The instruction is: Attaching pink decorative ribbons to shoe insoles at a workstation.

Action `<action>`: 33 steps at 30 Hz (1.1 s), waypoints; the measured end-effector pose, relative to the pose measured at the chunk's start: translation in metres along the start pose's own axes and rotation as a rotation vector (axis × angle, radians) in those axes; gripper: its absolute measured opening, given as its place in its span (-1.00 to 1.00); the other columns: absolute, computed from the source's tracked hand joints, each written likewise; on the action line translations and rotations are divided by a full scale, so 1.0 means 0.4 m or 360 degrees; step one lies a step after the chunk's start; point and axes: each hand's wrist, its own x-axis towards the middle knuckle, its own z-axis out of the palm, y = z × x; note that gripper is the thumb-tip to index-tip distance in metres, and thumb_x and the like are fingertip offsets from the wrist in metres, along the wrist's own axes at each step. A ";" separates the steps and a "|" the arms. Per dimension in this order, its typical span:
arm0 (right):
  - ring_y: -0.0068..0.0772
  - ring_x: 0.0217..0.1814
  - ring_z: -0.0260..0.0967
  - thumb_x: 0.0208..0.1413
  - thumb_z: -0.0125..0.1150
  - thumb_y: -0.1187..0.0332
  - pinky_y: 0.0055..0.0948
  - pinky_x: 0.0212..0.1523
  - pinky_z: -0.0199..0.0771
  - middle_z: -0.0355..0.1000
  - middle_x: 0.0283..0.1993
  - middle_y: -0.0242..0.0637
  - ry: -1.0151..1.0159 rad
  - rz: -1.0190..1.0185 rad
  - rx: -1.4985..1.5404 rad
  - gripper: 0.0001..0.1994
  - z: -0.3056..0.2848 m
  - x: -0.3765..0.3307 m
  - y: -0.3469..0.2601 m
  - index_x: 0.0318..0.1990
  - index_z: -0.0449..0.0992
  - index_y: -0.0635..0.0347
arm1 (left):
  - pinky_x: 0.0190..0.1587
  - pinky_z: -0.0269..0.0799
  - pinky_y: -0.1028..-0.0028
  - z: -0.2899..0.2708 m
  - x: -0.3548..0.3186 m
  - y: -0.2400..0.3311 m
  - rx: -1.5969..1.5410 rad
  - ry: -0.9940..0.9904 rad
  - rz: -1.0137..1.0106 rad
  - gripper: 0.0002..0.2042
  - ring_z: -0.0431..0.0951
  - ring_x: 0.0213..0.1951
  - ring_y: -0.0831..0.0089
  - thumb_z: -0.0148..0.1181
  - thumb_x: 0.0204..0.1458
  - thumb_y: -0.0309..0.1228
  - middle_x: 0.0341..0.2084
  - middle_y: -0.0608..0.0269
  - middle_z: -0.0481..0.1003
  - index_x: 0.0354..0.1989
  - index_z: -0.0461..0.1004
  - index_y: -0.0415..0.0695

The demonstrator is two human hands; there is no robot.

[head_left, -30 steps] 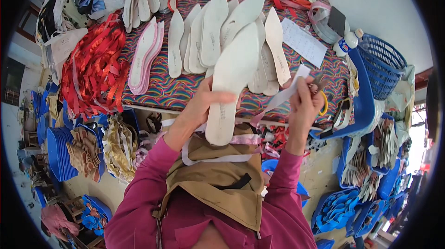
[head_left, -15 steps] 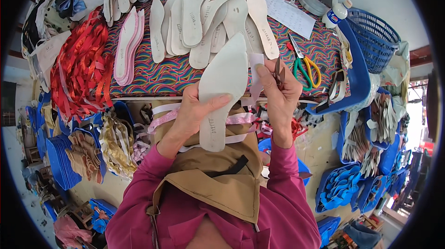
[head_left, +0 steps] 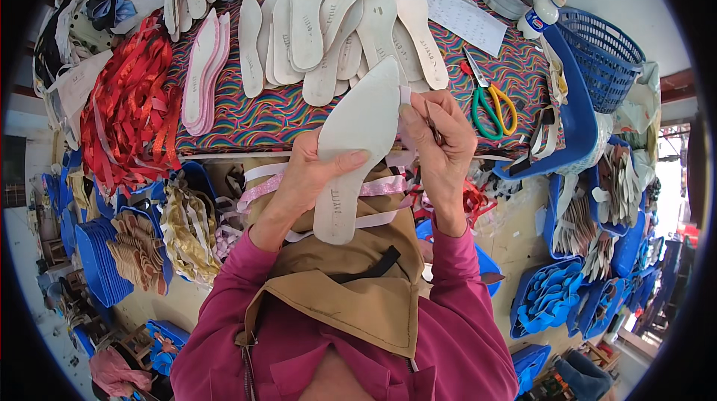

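My left hand (head_left: 299,186) grips a white insole (head_left: 360,123) by its narrow middle, thumb across the upper face, pointed toe end away from me. Against the insole's right edge, my right hand (head_left: 442,143) pinches a pale pink strip (head_left: 405,95) between thumb and forefinger. The strip is mostly hidden by the hand and the insole. A small dark metal tool (head_left: 433,123), perhaps snips, is tucked in the fingers of the same hand. Beyond the hands, several white insoles (head_left: 306,24) lie overlapping on the patterned table cover (head_left: 224,106).
Scissors (head_left: 489,98) with green and yellow handles lie right of my right hand. Red ribbons (head_left: 131,110) and pink-edged insoles (head_left: 202,84) are at the left. A blue basket (head_left: 601,54), a bottle (head_left: 541,16) and a paper sheet (head_left: 464,19) stand or lie at the far right.
My right hand has shifted slightly left and down, bringing the pink strip against the insole's edge, so less of it shows. My left hand still holds the insole, nearly in place.
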 end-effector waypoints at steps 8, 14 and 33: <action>-0.70 -0.59 0.06 0.07 0.20 0.57 -0.71 -0.61 -0.05 0.41 -0.50 -0.38 -0.0209 0.0722 0.0683 -0.85 -0.047 0.020 -0.022 -0.20 0.60 0.40 | -0.47 0.38 0.66 0.004 -0.009 -0.001 0.0005 -0.0143 0.0004 -0.80 0.47 -0.51 0.62 0.30 -0.06 -0.58 -0.45 0.24 0.58 -0.23 0.51 -0.31; -0.72 -0.58 0.10 0.07 0.20 0.57 -0.74 -0.59 0.00 0.47 -0.48 -0.35 -0.0101 0.0598 0.0437 -0.87 -0.019 0.043 -0.038 -0.23 0.60 0.37 | -0.48 0.35 0.67 0.028 -0.002 0.011 0.0161 -0.0010 0.0136 -0.82 0.47 -0.52 0.61 0.25 -0.04 -0.59 -0.44 0.22 0.58 -0.23 0.52 -0.33; -0.62 -0.48 0.27 0.20 0.08 0.57 -0.61 -0.41 0.37 0.51 -0.36 -0.35 -0.0236 0.0337 -0.0111 -0.80 0.048 -0.125 -0.004 -0.06 0.52 0.40 | -0.38 0.54 0.52 0.025 0.057 0.023 -0.0323 0.0018 0.0155 -0.72 0.59 -0.42 0.39 0.16 0.03 -0.61 -0.31 0.00 0.59 -0.04 0.47 -0.35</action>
